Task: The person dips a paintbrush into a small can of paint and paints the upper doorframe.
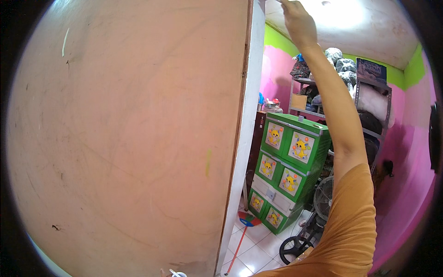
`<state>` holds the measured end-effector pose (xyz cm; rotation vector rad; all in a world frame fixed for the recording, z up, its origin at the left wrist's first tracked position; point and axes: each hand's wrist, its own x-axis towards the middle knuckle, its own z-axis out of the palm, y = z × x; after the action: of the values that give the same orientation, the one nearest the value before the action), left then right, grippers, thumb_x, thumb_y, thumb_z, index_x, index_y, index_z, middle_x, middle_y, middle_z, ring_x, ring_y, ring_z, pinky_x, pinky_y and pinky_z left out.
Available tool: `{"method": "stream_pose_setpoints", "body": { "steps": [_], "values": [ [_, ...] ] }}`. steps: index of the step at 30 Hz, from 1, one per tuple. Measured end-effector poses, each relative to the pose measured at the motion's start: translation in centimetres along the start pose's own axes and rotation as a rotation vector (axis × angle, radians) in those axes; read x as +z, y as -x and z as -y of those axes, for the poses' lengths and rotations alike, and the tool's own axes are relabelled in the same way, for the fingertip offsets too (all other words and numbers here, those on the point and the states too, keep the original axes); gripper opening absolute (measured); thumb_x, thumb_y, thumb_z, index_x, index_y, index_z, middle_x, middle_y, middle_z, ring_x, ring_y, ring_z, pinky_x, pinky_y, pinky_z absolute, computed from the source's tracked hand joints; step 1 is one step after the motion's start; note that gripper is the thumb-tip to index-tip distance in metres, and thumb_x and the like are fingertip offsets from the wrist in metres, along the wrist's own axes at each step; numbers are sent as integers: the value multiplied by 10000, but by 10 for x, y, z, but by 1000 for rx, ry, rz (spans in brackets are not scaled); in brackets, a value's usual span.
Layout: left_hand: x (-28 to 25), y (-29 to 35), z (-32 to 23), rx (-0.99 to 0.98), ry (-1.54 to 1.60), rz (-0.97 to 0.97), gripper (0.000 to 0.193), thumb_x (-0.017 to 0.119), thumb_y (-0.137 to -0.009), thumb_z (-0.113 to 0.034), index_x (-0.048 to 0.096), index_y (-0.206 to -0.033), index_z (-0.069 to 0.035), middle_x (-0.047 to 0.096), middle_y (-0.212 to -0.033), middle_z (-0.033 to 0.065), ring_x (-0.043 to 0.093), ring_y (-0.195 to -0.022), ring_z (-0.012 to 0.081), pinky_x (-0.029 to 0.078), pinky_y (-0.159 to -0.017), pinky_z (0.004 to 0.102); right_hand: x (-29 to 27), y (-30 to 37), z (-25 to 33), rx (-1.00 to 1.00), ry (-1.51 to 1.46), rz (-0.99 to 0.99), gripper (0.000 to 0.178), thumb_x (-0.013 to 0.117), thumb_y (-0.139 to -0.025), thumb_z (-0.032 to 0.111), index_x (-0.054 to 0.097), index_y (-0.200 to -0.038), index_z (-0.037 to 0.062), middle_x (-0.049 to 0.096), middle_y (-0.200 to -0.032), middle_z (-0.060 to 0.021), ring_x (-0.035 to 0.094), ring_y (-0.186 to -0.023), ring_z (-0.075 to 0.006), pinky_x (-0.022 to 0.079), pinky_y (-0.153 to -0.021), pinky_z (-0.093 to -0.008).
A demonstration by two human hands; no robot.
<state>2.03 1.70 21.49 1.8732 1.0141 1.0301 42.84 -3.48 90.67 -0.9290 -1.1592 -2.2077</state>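
My right arm, in an orange-brown sleeve, is raised high, and my right hand (300, 25) is at the upper edge of the view. Its fingers are bent around something thin and pale, mostly cut off, beside the top of a white vertical frame edge (251, 115). A large peach-coloured panel (129, 129), scuffed and marked, fills the left side. At the bottom edge a fingertip of my left hand (162, 273) shows against a small white round container (179, 274) with a white stick in it; the rest of that hand is out of view.
Beyond the edge stands a green drawer cabinet (295, 171) with yellow cartoon pictures. Around it are a broom (249, 219), a fan (324, 198), a black steering-wheel-like ring (295, 249) and metal shelves (304, 111) with bags and boxes. The walls are pink and green.
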Motion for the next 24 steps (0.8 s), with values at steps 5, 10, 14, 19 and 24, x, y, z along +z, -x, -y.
{"method": "stream_pose_setpoints", "body": {
  "steps": [5,10,14,19,24],
  "values": [
    [1,-3,0,17,-1,17,1100,888,-714,-189,213,-1565,-9,665,-1222,132,657,-1036,234,509,-851,328,16,-11,-22,72,165,130,201,514,-948,92,648,-1097,88,639,-936,-168,658,-811,-403,531,-707,-492],
    [2,1,-3,-13,10,30,1092,884,-715,-179,218,-1562,-2,667,-1217,125,655,-1042,236,504,-855,325,-16,-19,-33,-2,199,23,207,507,-955,96,636,-1116,94,637,-929,-176,655,-752,-411,524,-657,-508],
    [0,1,-4,-14,7,39,1087,883,-717,-176,220,-1561,-3,667,-1215,127,652,-1049,238,501,-859,324,-40,-12,-33,74,256,13,193,548,-932,70,640,-1101,89,653,-928,-158,657,-737,-382,528,-616,-472],
    [-1,-4,-6,24,28,72,1072,879,-725,-156,224,-1561,-5,660,-1224,132,648,-1058,237,502,-870,329,-24,-8,-8,-78,155,30,193,546,-927,71,649,-1090,80,644,-918,-139,658,-754,-377,536,-653,-469],
    [3,-3,-1,4,29,79,1070,881,-725,-155,229,-1562,-16,651,-1229,149,649,-1061,243,507,-892,338,-22,-25,-31,-8,239,79,172,509,-959,88,632,-1079,80,638,-927,-151,657,-762,-385,538,-659,-480]
  ]
}}
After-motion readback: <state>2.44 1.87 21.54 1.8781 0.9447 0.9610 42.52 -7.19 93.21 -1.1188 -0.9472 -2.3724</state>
